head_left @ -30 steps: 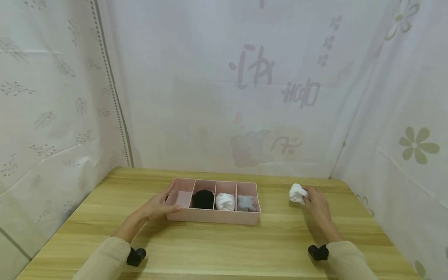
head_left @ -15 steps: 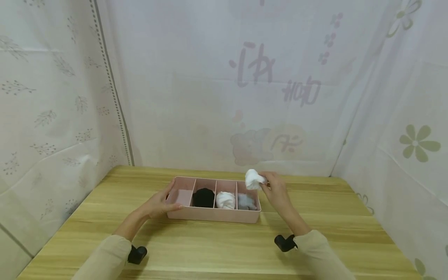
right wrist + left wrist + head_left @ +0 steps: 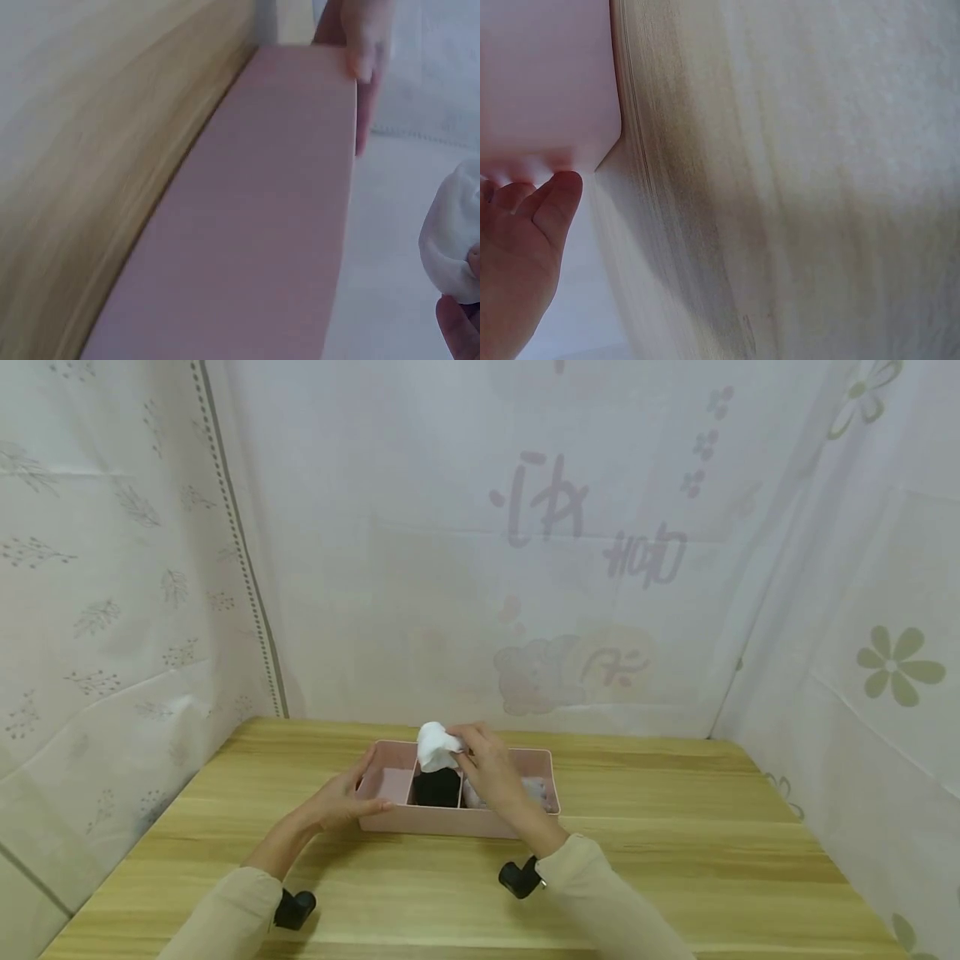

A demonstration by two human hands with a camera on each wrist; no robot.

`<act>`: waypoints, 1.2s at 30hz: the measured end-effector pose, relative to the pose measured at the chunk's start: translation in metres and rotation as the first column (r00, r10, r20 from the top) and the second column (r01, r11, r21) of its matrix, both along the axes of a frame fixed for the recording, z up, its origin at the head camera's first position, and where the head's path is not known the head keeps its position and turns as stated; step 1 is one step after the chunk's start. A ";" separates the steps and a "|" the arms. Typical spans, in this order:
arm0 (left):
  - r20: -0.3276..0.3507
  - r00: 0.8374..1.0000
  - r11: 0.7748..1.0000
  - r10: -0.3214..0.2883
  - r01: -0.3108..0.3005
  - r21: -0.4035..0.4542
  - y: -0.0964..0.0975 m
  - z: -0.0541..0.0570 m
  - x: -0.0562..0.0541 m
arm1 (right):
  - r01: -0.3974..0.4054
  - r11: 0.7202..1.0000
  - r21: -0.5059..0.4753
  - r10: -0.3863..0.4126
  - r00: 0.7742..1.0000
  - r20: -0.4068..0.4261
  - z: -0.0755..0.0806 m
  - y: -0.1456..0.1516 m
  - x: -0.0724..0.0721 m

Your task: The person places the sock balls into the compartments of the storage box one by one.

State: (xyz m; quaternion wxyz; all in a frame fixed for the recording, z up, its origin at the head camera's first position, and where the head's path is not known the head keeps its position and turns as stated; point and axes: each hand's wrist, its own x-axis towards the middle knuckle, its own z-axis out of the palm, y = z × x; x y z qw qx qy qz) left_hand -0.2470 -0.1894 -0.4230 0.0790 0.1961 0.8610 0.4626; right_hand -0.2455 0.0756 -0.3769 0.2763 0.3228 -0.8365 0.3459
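A pink box [image 3: 450, 822] with several compartments in a row lies on the table. My left hand [image 3: 337, 799] grips its left end, thumb over the front rim; in the left wrist view the fingertips touch the box wall [image 3: 544, 82]. Above the second compartment from the left, my right hand [image 3: 495, 770] pinches a balled-up white cloth [image 3: 435, 748]. Below it sits a black bundle [image 3: 435, 789]. A second white bundle [image 3: 470, 796] in the third compartment is mostly hidden behind the right hand. Partly covered too is a grey bundle [image 3: 538, 790] at the right. The leftmost compartment shows a bare floor.
The wooden table [image 3: 675, 843] extends on both sides of the box and in front of it. Patterned white curtains [image 3: 337, 568] hang behind and at both sides. Each wrist carries a small black mount [image 3: 520, 878].
My right hand has carried the white cloth leftward from the table's right side to over the box. The left hand has kept its hold on the box's end.
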 end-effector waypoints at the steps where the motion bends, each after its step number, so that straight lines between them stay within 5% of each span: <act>1: 0.003 1.000 1.000 0.001 -0.001 0.006 0.000 0.000 0.000 | -0.007 1.000 0.005 0.007 1.000 0.001 -0.001 -0.006 0.000; 11: 0.024 1.000 0.999 -0.004 0.003 0.036 0.001 -0.002 0.001 | -0.012 0.994 0.107 0.014 1.000 -0.014 -0.016 -0.043 0.001; 19: 0.037 0.999 0.999 -0.010 0.008 0.051 0.001 -0.002 0.002 | 0.019 0.961 0.275 -0.010 0.999 -0.032 -0.024 -0.055 0.002; 36: 0.051 0.999 0.999 0.003 -0.005 0.042 -0.001 0.000 0.001 | 0.055 0.926 0.374 -0.031 0.997 -0.069 -0.024 -0.064 -0.004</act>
